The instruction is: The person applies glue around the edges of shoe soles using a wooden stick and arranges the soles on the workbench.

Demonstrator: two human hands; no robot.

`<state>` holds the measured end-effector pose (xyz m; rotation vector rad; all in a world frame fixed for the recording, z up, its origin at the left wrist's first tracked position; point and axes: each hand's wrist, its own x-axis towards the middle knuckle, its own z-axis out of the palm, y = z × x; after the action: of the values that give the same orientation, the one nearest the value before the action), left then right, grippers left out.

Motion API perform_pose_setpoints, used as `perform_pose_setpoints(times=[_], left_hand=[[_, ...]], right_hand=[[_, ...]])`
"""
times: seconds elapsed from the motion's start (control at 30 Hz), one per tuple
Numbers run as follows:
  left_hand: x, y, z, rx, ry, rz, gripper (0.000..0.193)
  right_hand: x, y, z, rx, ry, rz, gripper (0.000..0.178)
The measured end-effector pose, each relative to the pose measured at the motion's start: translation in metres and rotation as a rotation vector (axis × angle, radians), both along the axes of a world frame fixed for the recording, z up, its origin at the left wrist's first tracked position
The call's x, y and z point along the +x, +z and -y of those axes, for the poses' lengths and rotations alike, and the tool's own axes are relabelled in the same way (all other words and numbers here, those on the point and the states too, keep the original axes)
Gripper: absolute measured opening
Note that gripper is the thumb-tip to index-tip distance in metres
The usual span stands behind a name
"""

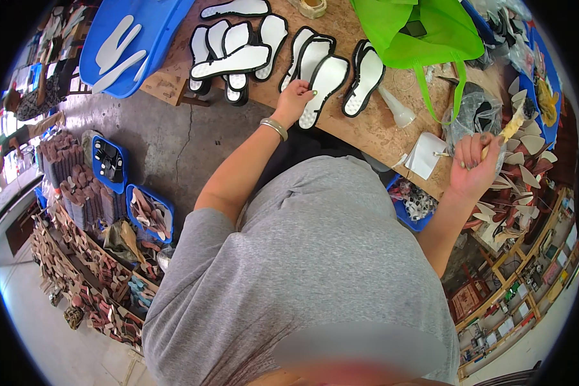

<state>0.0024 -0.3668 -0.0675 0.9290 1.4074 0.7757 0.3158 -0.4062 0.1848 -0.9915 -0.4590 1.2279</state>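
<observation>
Your left grip (294, 104) pinches a black-rimmed white sole (330, 78) at the edge of the table (365, 132); your right grip (476, 164) is closed around a yellow-tipped stick (512, 126).

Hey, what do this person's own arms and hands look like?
The left hand and right hand are gloveless. A pale bangle circles the left wrist; none shows on the right. The heather-grey T-shirt is short-sleeved.

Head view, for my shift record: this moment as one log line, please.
left hand: touching edge of white-topped sole | right hand: gripping yellowish tool | workbench: other soles, green bag
</observation>
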Motion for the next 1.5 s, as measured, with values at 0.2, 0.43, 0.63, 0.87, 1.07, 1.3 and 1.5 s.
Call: perform_pose_setpoints(times=[0.2, 0.43, 0.63, 0.87, 1.07, 1.3, 1.5], left_hand=[[0.012, -0.019, -0.001, 0.037, 0.006, -0.087, 0.025], [0.021, -0.029, 0.025, 0.15, 0.001, -0.129, 0.025], [0.031, -0.027, 0.051, 0.137, -0.096, -0.146, 0.023], [0.022, -0.018, 0.029, 0.086, -0.017, -0.147, 0.023], [0.009, -0.022, 0.014, 0.34, 0.189, -0.766, 0.044], [-0.002, -0.027, 0.029, -0.114, 0.128, -0.537, 0.041], [-0.003, -0.015, 0.016, -0.092, 0.076, -0.478, 0.037]], right_hand=[[-0.002, -0.002, 0.004, -0.044, -0.046, -0.006, 0.034], [0.004, -0.002, 0.003, -0.011, -0.003, 0.02, 0.034], [-0.005, -0.003, 0.001, -0.029, 0.008, 0.034, 0.034], [-0.007, -0.002, 0.002, -0.028, 0.015, 0.042, 0.036], [-0.005, -0.005, 0.007, -0.017, 0.042, 0.024, 0.036], [-0.006, -0.006, 0.009, -0.021, 0.033, 0.059, 0.035], [-0.012, -0.006, 0.009, -0.036, 0.021, 0.027, 0.035]])
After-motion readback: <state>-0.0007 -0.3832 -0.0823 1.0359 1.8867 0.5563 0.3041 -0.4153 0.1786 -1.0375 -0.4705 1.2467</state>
